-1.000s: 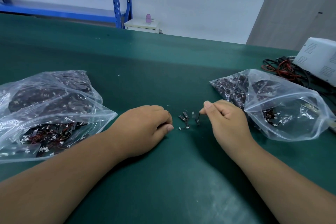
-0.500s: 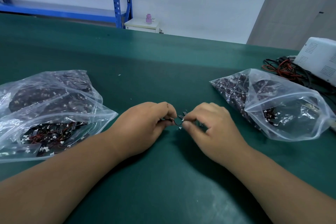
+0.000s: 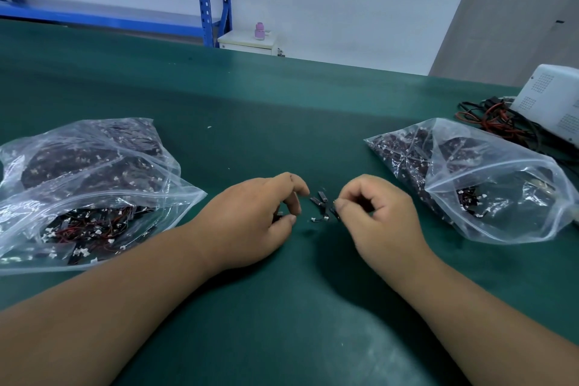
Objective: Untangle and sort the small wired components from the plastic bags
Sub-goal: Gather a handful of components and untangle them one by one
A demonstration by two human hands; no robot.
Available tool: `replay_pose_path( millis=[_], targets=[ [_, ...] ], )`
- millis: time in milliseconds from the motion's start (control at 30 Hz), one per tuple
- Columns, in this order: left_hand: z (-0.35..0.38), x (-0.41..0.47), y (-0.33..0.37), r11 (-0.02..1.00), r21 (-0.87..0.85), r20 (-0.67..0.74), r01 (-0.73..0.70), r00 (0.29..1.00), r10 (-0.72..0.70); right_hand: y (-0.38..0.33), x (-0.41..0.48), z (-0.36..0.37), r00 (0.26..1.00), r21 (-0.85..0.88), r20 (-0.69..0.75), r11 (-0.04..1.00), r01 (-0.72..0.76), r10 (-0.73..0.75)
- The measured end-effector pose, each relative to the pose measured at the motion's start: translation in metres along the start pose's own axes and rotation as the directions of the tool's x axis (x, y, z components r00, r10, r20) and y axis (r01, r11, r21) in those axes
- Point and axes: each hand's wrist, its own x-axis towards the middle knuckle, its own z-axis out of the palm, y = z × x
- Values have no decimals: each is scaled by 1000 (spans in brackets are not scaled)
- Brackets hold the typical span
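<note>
Green mat (image 3: 282, 122) carries our loose wired components (image 3: 319, 201) between the left bag (image 3: 94, 166) and right bag (image 3: 501, 197), our left hand (image 3: 250, 222) curled narrowly, pinching a dark piece (image 3: 278, 215), our right hand (image 3: 379, 222) nipping a black connector (image 3: 334, 212) between thumb and forefinger.

Loose wired components (image 3: 319, 208): a few small black pieces with thin leads and white connectors, lying between the two bags. Left bag (image 3: 78, 185): clear zip plastic, flat, packed with tangled black-and-red pieces. Right bag (image 3: 488, 185): same type, partly filled.
</note>
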Motion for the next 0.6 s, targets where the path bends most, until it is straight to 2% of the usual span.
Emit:
replay_pose_path(
  millis=[100,167,300,367,467,600],
  targets=[
    [2,0,-2,998,59,20,-1,1000,-1,5,3,0,986,141,-42,978,-153,161],
    [3,-1,-2,997,77,24,-9,1000,7,7,5,0,980,185,-46,966,-183,195],
    [1,-1,1,994,107,6,-35,999,34,8,7,3,994,28,19,993,-111,110],
    [-1,-3,3,989,139,-5,-54,998,55,11,6,4,991,-40,52,991,-124,126],
    [-3,-5,5,968,243,-38,-64,996,75,16,6,3,991,-100,21,987,-127,130],
    [-3,-2,6,915,401,-7,35,999,-35,15,6,2,988,-100,15,983,-153,155]
  ],
)
